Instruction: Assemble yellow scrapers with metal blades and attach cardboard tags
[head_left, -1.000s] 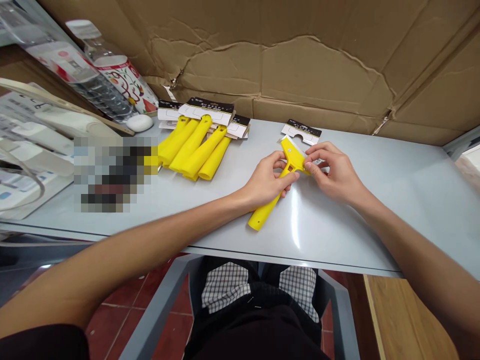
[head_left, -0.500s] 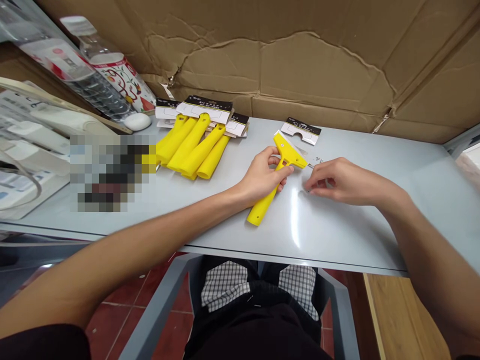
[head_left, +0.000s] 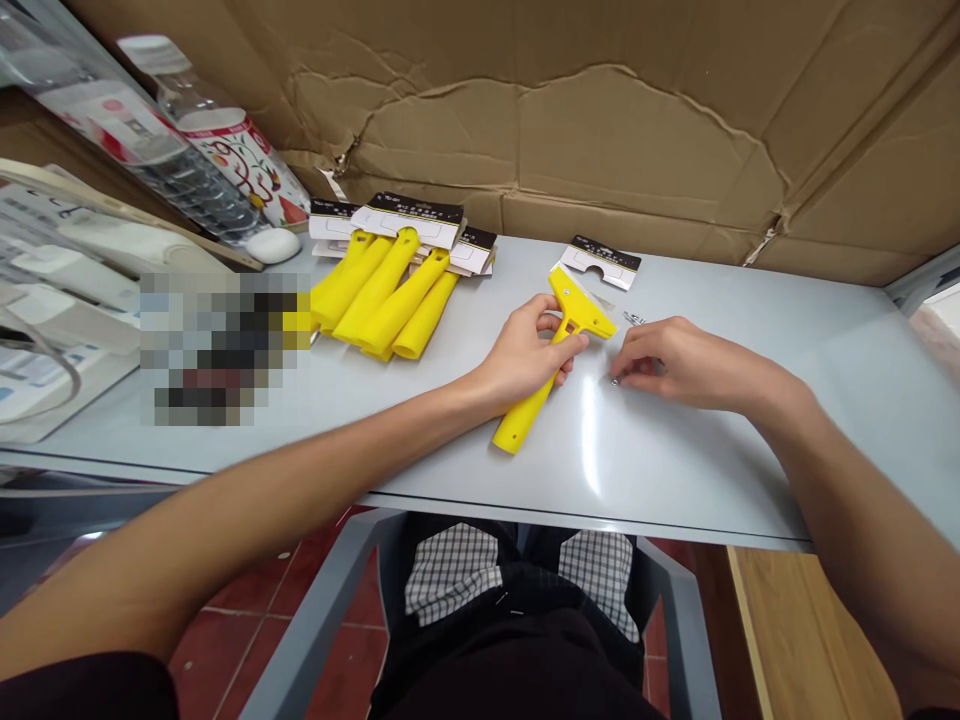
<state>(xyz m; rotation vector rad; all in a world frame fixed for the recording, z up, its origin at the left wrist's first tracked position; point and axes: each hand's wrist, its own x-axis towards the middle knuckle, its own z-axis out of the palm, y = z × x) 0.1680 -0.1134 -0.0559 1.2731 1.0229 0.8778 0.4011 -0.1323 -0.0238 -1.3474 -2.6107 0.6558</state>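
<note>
My left hand is wrapped round the neck of a yellow scraper, whose handle slants down toward me. Its wide head points away and to the right, and a clear strip shows along the far edge. Just right of the head, my right hand is closed in a pinch close to the tabletop. A tiny shiny metal piece shows at its fingertips; it looks like a screw or nut, too small to tell which. Several small metal parts lie behind the fingers.
A black-and-white card lies beyond the scraper. Several yellow handles with header cards are piled to the left. Bottles and a white mouse-like object stand farther left. Cardboard closes off the back of the grey table.
My right hand has shifted slightly; the thin metal bit between it and the scraper head no longer shows. The tiny metal piece at its fingertips is clearer. My left hand holds still.
</note>
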